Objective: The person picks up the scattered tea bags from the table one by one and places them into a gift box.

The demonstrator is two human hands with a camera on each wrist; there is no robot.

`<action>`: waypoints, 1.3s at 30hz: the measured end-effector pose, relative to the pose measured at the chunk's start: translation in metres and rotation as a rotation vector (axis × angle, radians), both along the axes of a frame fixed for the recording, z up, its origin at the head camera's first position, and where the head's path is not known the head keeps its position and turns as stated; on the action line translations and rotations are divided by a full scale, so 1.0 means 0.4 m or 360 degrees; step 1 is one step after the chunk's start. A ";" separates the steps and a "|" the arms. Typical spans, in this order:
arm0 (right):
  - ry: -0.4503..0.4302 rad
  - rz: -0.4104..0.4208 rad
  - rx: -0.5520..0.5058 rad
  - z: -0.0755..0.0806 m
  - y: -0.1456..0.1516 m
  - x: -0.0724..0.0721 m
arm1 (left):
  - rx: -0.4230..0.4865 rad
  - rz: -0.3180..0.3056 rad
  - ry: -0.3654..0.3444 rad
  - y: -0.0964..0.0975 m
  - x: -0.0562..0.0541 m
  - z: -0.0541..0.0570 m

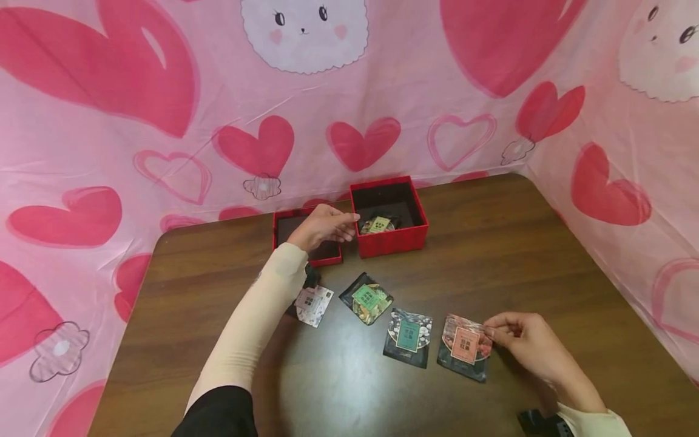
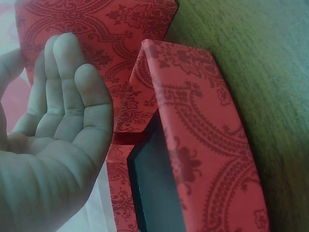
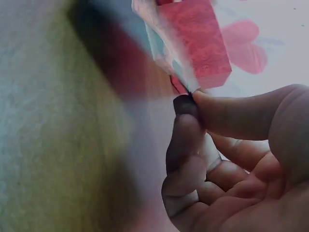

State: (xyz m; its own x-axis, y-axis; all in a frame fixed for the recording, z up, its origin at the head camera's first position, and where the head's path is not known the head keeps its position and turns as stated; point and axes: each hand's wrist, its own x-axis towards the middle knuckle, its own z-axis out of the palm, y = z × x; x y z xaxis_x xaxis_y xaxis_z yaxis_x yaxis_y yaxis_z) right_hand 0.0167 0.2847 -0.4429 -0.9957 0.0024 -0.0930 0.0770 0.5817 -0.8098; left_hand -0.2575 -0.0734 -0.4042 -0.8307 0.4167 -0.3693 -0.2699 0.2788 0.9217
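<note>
My right hand (image 1: 537,347) pinches the upper right edge of a black sachet with an orange-red label (image 1: 465,345) between thumb and forefinger. The right wrist view shows that sachet (image 3: 166,46) edge-on and blurred. Farther back, my left hand (image 1: 323,228) is at the left side of a deep red box (image 1: 392,243), fingers loosely bent with nothing in them; whether they touch the box I cannot tell. Inside the box lies a sachet with a yellow-green label (image 1: 380,224). Under the left wrist sits a shallow red tray or lid (image 1: 330,261), also seen in the left wrist view.
Three more sachets lie on the brown table (image 1: 546,255): one with a teal label (image 1: 408,337), one with a green label (image 1: 367,298), and a pale one (image 1: 314,305) partly behind the left forearm. A pink heart-patterned cloth (image 1: 415,91) stands behind the table.
</note>
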 end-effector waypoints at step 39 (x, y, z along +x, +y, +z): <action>-0.0079 -0.0118 -0.0647 0.156 -0.019 -0.169 | 0.0036 0.0031 -0.0004 0.004 0.002 -0.007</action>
